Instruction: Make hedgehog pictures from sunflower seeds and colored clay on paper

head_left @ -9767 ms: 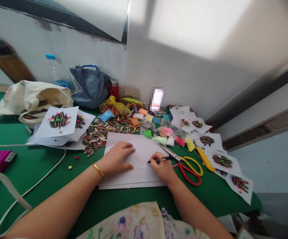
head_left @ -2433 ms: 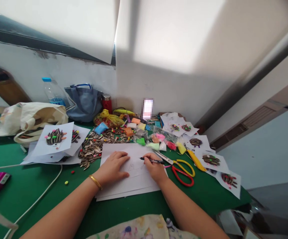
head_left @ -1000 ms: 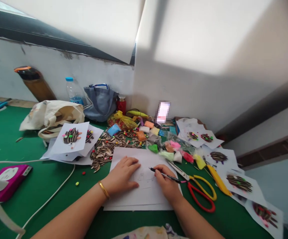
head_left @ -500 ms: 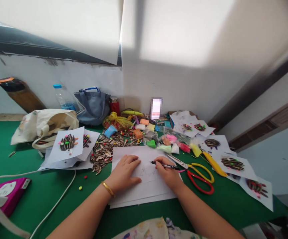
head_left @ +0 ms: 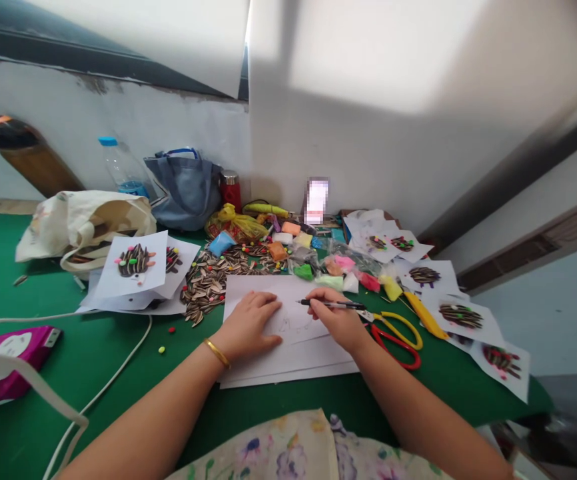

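Note:
White paper (head_left: 288, 367) lies in front of me, more than one sheet, with faint pencil-thin lines on the top one. My left hand (head_left: 253, 325) rests flat on its left side, fingers spread. In my right hand (head_left: 336, 317) a black pen (head_left: 336, 305) is pinched, its tip pointing left over the upper part of the sheet. Whether the tip touches the paper I cannot tell. Just right of that hand lie scissors (head_left: 398, 327) with one yellow and one red handle, their blades partly hidden behind the hand.
Sunflower seeds (head_left: 208, 283) are heaped behind the paper, beside coloured clay packets (head_left: 331, 267). Seed-decorated hedgehog pictures lie at left (head_left: 136, 267) and right (head_left: 461, 317). A yellow utility knife (head_left: 423, 315), cloth bags (head_left: 183, 190), a white cable (head_left: 118, 370) and a magenta box (head_left: 18, 360) surround them.
The camera view has tilted down a little. My right hand and the pen have shifted slightly up and right over the sheet, the pen now lying flatter. My left hand stays on the paper.

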### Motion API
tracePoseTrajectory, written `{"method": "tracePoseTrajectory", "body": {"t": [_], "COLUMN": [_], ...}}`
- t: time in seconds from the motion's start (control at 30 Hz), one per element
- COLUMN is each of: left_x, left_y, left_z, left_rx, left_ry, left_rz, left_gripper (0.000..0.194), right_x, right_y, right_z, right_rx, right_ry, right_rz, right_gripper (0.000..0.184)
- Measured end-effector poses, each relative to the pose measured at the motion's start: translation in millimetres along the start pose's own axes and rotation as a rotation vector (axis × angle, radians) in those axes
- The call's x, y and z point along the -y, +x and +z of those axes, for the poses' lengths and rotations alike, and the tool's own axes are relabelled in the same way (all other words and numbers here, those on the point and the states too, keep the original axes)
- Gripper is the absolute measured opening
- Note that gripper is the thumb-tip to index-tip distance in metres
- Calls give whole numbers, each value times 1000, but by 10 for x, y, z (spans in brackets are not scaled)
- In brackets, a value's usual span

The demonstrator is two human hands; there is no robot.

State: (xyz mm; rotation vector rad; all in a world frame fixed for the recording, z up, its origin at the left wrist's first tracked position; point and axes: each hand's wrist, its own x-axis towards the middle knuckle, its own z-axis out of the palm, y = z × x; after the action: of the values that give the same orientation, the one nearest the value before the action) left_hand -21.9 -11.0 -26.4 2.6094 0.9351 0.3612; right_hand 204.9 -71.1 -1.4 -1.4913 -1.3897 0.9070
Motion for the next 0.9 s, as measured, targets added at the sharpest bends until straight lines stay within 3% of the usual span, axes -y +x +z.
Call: {"method": "tracePoseTrajectory", "body": {"t": [0.27, 0.53, 0.9], "left_x": [2, -16, -27], "left_y": [6, 1, 4], "left_z": [25, 35, 25], "left_rx": [-27, -21, -34], "left_ry": [-13, 10, 14], "left_rz": [11, 1, 2], "left_gripper": [69, 74, 76], "right_x": [-332, -193, -227], "right_y": [39, -61, -42], "right_z": [224, 278, 309], "right_rx": [-40, 5, -13], "right_ry": [-141, -236, -266], "right_rz": [-83, -141, -138], "right_gripper": [12, 10, 9]}}
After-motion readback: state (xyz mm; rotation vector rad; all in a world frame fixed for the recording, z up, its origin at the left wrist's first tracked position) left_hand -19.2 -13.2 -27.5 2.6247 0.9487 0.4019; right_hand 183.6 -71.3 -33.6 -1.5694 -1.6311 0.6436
